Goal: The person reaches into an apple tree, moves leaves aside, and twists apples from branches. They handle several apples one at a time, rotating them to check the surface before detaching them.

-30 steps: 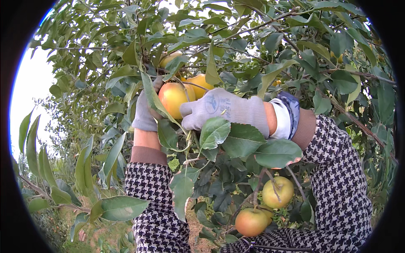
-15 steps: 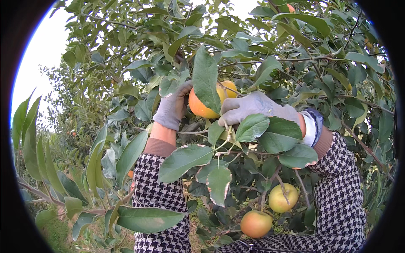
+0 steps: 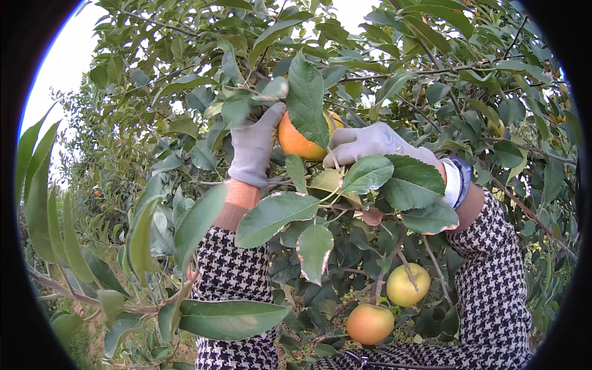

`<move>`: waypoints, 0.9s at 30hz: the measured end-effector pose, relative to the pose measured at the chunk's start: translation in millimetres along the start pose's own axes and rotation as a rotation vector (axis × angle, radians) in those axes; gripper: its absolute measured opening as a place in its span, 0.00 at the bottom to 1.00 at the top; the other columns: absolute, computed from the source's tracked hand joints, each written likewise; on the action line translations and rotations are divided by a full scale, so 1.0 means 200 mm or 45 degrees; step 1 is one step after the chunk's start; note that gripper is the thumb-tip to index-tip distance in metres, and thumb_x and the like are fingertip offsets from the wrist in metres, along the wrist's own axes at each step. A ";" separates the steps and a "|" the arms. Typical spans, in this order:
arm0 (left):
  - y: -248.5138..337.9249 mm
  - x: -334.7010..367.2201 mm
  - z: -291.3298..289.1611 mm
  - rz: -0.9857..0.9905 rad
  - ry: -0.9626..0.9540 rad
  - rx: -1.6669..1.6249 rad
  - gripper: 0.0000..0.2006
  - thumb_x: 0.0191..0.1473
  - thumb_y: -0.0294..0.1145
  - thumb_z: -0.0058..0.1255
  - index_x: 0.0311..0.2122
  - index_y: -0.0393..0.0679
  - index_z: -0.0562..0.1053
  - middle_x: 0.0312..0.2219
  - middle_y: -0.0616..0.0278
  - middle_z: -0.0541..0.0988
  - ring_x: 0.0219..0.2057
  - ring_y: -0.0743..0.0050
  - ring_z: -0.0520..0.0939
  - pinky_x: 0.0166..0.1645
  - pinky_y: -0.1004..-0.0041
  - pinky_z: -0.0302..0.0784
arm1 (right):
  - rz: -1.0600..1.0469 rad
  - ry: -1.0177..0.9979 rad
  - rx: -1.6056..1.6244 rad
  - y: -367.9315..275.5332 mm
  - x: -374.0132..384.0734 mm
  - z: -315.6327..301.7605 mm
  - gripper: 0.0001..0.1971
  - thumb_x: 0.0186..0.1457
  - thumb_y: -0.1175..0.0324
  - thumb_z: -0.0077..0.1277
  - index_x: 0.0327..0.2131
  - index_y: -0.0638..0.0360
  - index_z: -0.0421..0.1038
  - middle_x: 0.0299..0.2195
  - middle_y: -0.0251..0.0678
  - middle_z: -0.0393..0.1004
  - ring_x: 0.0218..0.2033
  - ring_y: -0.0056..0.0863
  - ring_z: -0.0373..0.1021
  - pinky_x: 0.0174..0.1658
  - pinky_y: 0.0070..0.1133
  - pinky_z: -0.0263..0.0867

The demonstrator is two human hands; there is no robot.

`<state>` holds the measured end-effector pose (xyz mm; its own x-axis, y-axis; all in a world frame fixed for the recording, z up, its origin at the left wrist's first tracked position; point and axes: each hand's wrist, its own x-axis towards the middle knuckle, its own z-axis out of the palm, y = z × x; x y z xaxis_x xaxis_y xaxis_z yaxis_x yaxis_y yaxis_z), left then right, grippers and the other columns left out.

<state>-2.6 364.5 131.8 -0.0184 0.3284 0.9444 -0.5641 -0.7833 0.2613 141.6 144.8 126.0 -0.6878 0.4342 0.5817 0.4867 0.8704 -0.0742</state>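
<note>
An orange-yellow apple (image 3: 296, 140) hangs between my hands, with a large green leaf (image 3: 308, 102) covering much of its front. My left hand (image 3: 254, 145), in a grey glove, is raised along the apple's left side. Its thumb points up against a blurred leaf (image 3: 272, 90); other leaves hide most of its fingers, which seem closed on that leaf. To the right of the apple, my right hand (image 3: 373, 143), also gloved, has its fingers curled in a pinch by a thin stem (image 3: 336, 161). Whatever lies inside that pinch is too small to make out.
Lower down hang a yellow-green apple (image 3: 408, 285) and an orange-blushed apple (image 3: 370, 324). Broad leaves (image 3: 277, 217) spread in front of my wrists. At the lower left, a leafy branch (image 3: 80, 295) crosses before my left sleeve. Dense twigs and foliage fill the background.
My left hand has shifted slightly up, and the leaf by its thumb has moved upward and blurred. My right hand has risen a little. The leaves below have swung slightly.
</note>
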 end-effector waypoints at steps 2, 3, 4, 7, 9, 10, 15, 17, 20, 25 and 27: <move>0.02 0.00 0.00 -0.082 0.186 0.080 0.09 0.50 0.28 0.59 0.35 0.33 0.79 0.29 0.61 0.82 0.29 0.77 0.80 0.39 0.74 0.76 | -0.029 -0.036 -0.103 -0.03 0.03 -0.01 0.16 0.48 0.74 0.60 0.41 0.61 0.70 0.35 0.34 0.66 0.27 0.22 0.72 0.21 0.17 0.69; 0.05 -0.02 0.00 -0.068 0.083 -0.046 0.09 0.50 0.27 0.59 0.34 0.32 0.78 0.29 0.61 0.82 0.30 0.77 0.80 0.40 0.75 0.76 | -0.093 -0.034 -0.185 -0.04 0.04 -0.01 0.16 0.48 0.74 0.60 0.41 0.61 0.70 0.35 0.34 0.66 0.27 0.22 0.72 0.21 0.16 0.69; 0.07 -0.03 0.01 -0.057 -0.020 -0.175 0.08 0.50 0.26 0.59 0.34 0.32 0.78 0.30 0.61 0.81 0.31 0.77 0.80 0.41 0.75 0.76 | -0.087 -0.026 -0.199 -0.03 0.03 -0.01 0.18 0.45 0.73 0.61 0.42 0.60 0.70 0.36 0.35 0.67 0.27 0.24 0.72 0.22 0.18 0.69; -0.01 -0.04 -0.04 -0.106 -0.189 -0.470 0.07 0.54 0.26 0.53 0.35 0.33 0.78 0.31 0.62 0.81 0.31 0.78 0.79 0.41 0.76 0.75 | -0.027 0.017 -0.181 0.00 0.00 0.00 0.28 0.36 0.72 0.67 0.46 0.56 0.71 0.39 0.40 0.71 0.28 0.33 0.71 0.29 0.24 0.68; -0.08 -0.06 -0.04 -0.237 -0.250 -0.560 0.08 0.57 0.26 0.50 0.35 0.34 0.79 0.32 0.62 0.81 0.31 0.79 0.79 0.40 0.77 0.75 | -0.012 0.074 -0.356 0.00 0.00 0.00 0.28 0.36 0.71 0.66 0.46 0.56 0.72 0.39 0.41 0.73 0.29 0.35 0.70 0.30 0.26 0.67; -0.17 0.00 -0.07 -0.367 -0.196 -0.603 0.10 0.59 0.28 0.46 0.36 0.33 0.78 0.30 0.65 0.80 0.30 0.80 0.78 0.39 0.76 0.74 | -0.043 0.109 -0.484 0.00 0.02 0.00 0.25 0.38 0.71 0.65 0.45 0.57 0.73 0.39 0.41 0.73 0.29 0.35 0.71 0.30 0.26 0.67; -0.23 -0.01 -0.06 -0.556 -0.077 -0.819 0.09 0.58 0.28 0.46 0.34 0.34 0.77 0.30 0.62 0.79 0.31 0.76 0.78 0.41 0.73 0.74 | -0.005 0.380 -0.955 -0.07 0.04 -0.01 0.17 0.49 0.68 0.57 0.44 0.61 0.73 0.39 0.44 0.71 0.34 0.41 0.72 0.36 0.29 0.68; -0.20 -0.02 -0.06 -0.582 -0.067 -0.854 0.09 0.58 0.28 0.46 0.33 0.34 0.76 0.29 0.61 0.79 0.31 0.74 0.77 0.41 0.72 0.74 | 0.135 0.455 -1.093 -0.08 0.06 -0.02 0.21 0.49 0.63 0.57 0.47 0.61 0.70 0.45 0.47 0.70 0.41 0.48 0.73 0.43 0.32 0.69; -0.19 -0.02 -0.05 -0.607 -0.063 -0.876 0.09 0.57 0.28 0.46 0.31 0.35 0.75 0.29 0.60 0.78 0.32 0.72 0.77 0.42 0.70 0.74 | 0.535 0.307 -1.057 -0.01 0.09 -0.02 0.25 0.49 0.59 0.58 0.50 0.57 0.69 0.50 0.48 0.69 0.44 0.49 0.72 0.44 0.35 0.69; -0.03 -0.10 0.05 -0.568 -0.134 -0.799 0.15 0.63 0.29 0.37 0.48 0.33 0.71 0.46 0.53 0.77 0.49 0.60 0.77 0.58 0.60 0.72 | 0.369 0.299 -1.041 0.37 -0.01 -0.11 0.23 0.50 0.66 0.55 0.51 0.59 0.69 0.38 0.43 0.77 0.37 0.33 0.74 0.41 0.28 0.69; -0.10 -0.09 0.00 -0.589 -0.250 -0.873 0.14 0.61 0.30 0.42 0.48 0.33 0.72 0.45 0.53 0.78 0.47 0.61 0.78 0.56 0.61 0.73 | 0.690 0.150 -0.903 0.17 0.06 -0.11 0.26 0.49 0.72 0.52 0.53 0.65 0.66 0.37 0.42 0.78 0.35 0.30 0.74 0.39 0.27 0.69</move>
<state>8.5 375.4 110.1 0.4452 0.3897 0.8062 -0.8561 -0.0787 0.5108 161.2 174.7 147.8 -0.2266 0.6832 0.6942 0.9731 0.1886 0.1320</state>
